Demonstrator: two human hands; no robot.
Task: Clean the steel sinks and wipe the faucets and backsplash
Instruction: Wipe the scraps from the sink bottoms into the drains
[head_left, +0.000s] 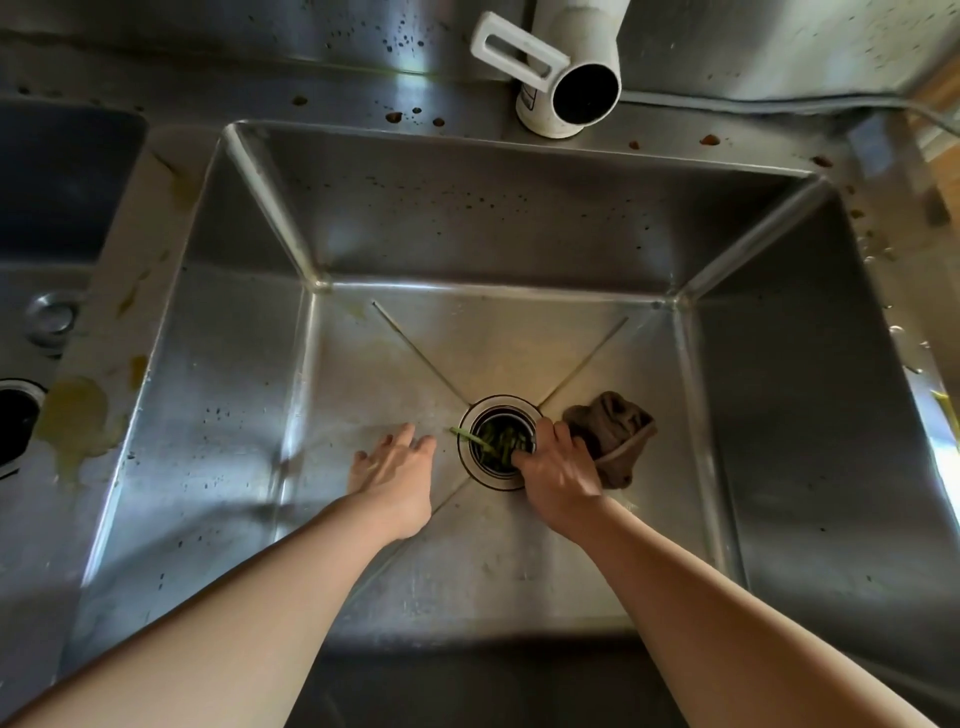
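Head view: our right hand (558, 467) pinches limp, slippery green scraps (496, 441) in the drain (496, 441) while holding the soft rag (615, 439); left hand (392, 467) released.

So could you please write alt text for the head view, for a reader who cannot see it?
Seen from above, a person's right hand reaches its fingers into the drain of a deep steel sink, among green vegetable scraps, with a brown cloth beside it. The left hand rests open on the sink floor; a white faucet hangs above.
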